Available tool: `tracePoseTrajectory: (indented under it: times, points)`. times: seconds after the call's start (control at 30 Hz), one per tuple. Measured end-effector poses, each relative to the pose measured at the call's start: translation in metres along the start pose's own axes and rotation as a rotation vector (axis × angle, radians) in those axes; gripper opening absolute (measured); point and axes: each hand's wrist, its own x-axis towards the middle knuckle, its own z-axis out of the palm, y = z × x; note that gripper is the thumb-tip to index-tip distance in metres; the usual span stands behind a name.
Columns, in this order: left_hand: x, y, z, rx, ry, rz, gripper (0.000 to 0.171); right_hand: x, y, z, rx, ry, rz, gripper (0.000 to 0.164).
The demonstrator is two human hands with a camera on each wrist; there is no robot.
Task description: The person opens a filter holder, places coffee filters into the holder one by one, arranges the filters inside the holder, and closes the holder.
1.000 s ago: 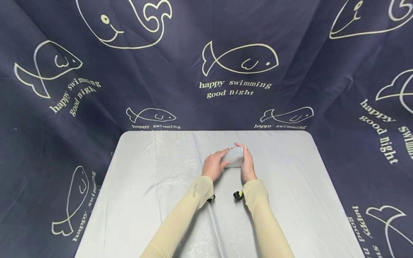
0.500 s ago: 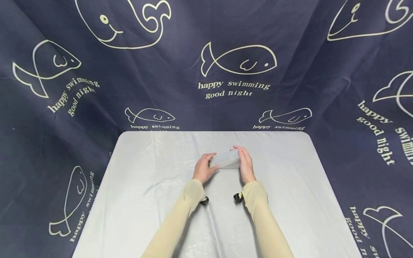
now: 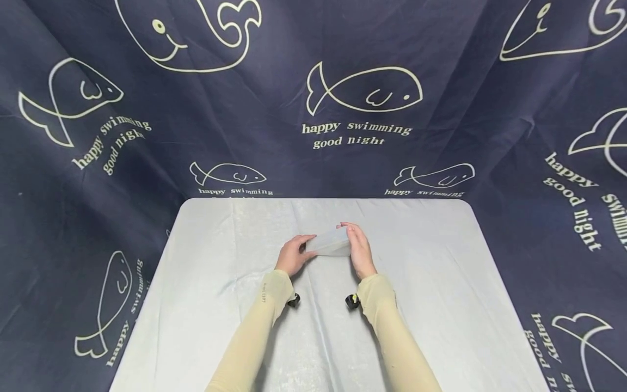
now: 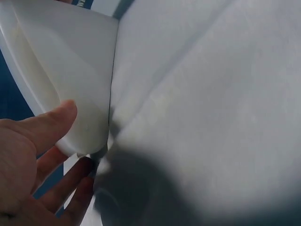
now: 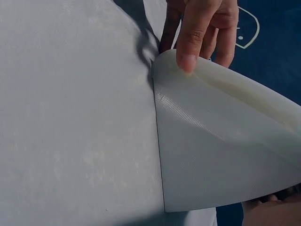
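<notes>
A whitish, smooth-faced case [image 3: 330, 242] with a rounded end and a flat lower edge stands on the table between the two hands; its exact kind is unclear. My left hand [image 3: 293, 255] grips its left end. In the left wrist view, the thumb [image 4: 66, 113] presses the near face of the case [image 4: 80, 61], with the other fingers behind. Around the right end, my right hand [image 3: 360, 250] holds with its fingers reaching over the far side. Only a sliver of that right hand [image 5: 273, 212] shows in the right wrist view, so its thumb is hidden there.
A pale, slightly wrinkled cloth covers the table [image 3: 416, 305]. Dark blue curtains [image 3: 362, 174] with fish drawings hang behind it and on both sides. A small black wrist camera [image 3: 352, 301] sits at each cuff.
The left hand slid from the middle of the case to its left end, uncovering more of it. Then both hands and the case shifted left along the table.
</notes>
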Motion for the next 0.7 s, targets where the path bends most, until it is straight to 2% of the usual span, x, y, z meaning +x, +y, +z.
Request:
tracePoseTrajectory:
  times: [0.13, 0.37, 0.53, 0.7]
  points:
    - [0.0, -0.004, -0.002, 0.019, 0.0, 0.012, 0.049, 0.001, 0.0, 0.0, -0.037, -0.01, 0.0, 0.041]
    - [0.0, -0.004, 0.002, 0.067, 0.041, 0.052, 0.05, 0.017, 0.037, -0.002, -0.035, 0.002, -0.032, 0.044]
    - [0.001, -0.006, 0.006, 0.044, 0.038, 0.033, 0.052, 0.018, 0.047, -0.002, -0.049, 0.028, -0.053, 0.047]
    - [0.0, -0.007, 0.007, 0.059, 0.03, 0.012, 0.052, 0.017, 0.051, 0.0, -0.065, 0.037, -0.057, 0.054]
